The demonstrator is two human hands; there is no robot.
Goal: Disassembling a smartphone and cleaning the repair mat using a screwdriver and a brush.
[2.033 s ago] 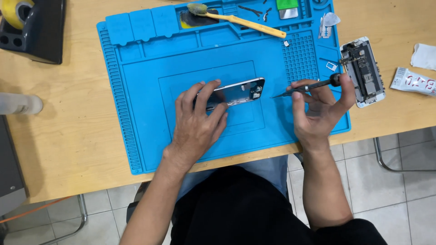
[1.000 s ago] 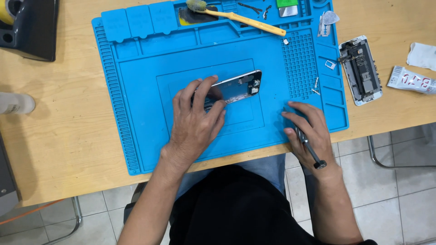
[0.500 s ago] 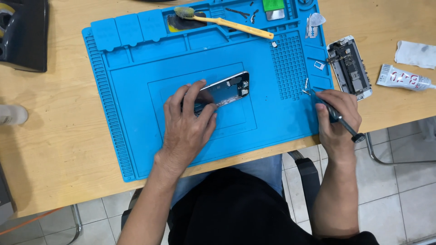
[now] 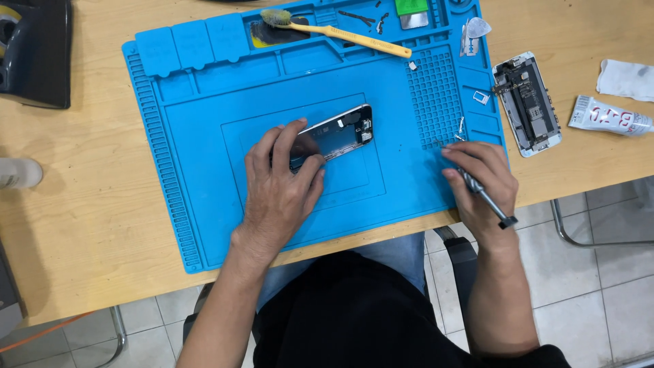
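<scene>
My left hand presses down on an opened phone frame that lies in the middle of a blue repair mat. My right hand rests on the mat's right edge, closed around a thin dark screwdriver. The screwdriver's tip points up-left toward small screws beside the mat's grid area, and its handle end sticks out past my wrist. A second opened phone body with exposed parts lies on the wooden table just right of the mat.
A yellow-handled brush lies across the mat's top trays with small tools nearby. A glue tube and white cloth sit at the far right. A black box stands at top left. The table edge runs just below my hands.
My right hand pulled back from beside the phone frame to the mat's right edge, turning the screwdriver so its handle points toward me. The left hand stayed on the phone frame.
</scene>
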